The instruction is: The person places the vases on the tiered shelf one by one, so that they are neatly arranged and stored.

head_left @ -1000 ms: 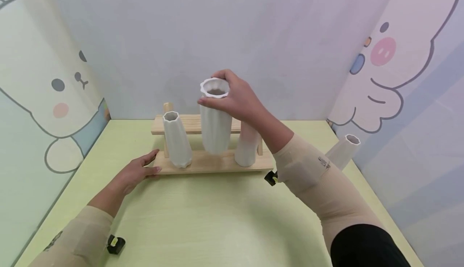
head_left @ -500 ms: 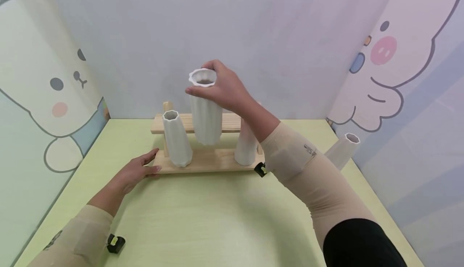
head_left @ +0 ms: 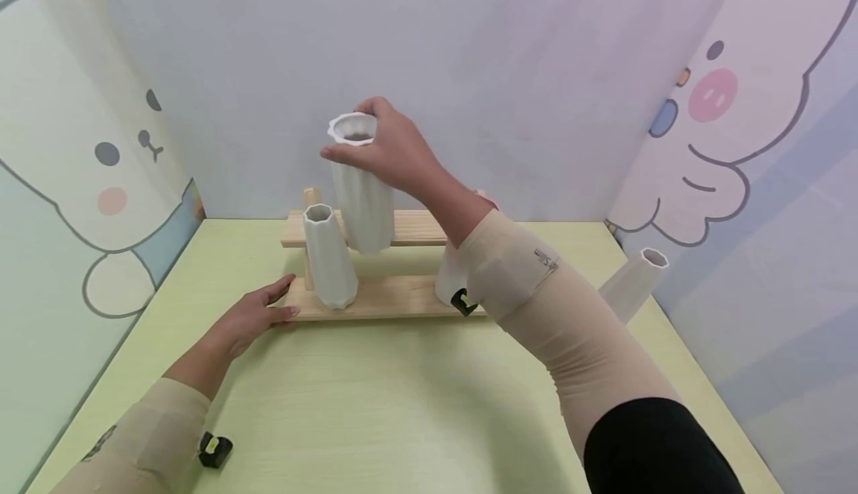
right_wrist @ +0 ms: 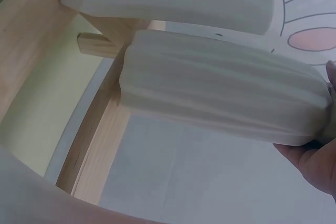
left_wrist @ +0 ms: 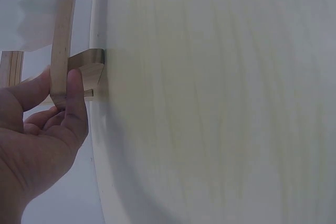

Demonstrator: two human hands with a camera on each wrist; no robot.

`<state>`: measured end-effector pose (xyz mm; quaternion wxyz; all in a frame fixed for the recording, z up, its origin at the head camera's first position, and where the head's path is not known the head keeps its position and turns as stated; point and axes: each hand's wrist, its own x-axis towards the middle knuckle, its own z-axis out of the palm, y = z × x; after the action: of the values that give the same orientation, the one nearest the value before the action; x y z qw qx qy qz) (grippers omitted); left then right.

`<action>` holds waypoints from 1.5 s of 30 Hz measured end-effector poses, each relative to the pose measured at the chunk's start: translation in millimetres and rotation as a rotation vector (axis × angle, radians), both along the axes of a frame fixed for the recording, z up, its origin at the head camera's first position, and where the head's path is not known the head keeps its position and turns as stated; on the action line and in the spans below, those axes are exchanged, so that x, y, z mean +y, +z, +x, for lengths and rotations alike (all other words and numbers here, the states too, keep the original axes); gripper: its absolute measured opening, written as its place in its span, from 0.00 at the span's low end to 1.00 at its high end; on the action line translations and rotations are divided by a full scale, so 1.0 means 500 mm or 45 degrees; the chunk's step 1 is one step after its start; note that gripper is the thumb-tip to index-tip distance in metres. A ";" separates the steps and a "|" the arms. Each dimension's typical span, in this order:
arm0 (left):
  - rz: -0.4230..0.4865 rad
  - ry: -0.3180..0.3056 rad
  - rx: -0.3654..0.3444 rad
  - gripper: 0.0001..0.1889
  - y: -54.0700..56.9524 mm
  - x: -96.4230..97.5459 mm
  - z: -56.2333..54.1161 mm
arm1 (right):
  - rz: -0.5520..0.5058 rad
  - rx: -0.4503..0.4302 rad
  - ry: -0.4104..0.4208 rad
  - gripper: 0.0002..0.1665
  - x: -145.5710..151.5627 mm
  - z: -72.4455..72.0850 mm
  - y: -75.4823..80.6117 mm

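My right hand grips a wide white fluted vase at its rim, with the thumb in front. The vase is upright, its base at the upper board of a two-tier wooden rack; whether they touch I cannot tell. In the right wrist view, the ribbed vase lies alongside a slimmer one. My left hand pinches the left end of the rack's lower board. In the left wrist view, thumb and fingers of the left hand close round that board's end.
A slim white vase stands at the left of the lower board. Another white vase stands at its right, partly behind my right forearm. A further white vase is on the table at the right, partly hidden by the sleeve.
My right hand has lifted the wide vase and carried it left and back, from before the rack to the upper board's height. The left hand stays on the rack.
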<state>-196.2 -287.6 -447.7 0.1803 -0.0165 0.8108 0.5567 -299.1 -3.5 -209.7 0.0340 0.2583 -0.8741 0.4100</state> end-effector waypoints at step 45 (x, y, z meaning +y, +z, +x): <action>0.032 -0.011 -0.012 0.44 0.013 0.018 0.011 | -0.066 -0.111 -0.100 0.47 -0.063 -0.067 -0.007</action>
<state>-190.5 -278.7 -441.1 0.1867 -0.0134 0.8029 0.5660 -332.7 -35.3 -213.0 0.0187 0.2048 -0.8733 0.4416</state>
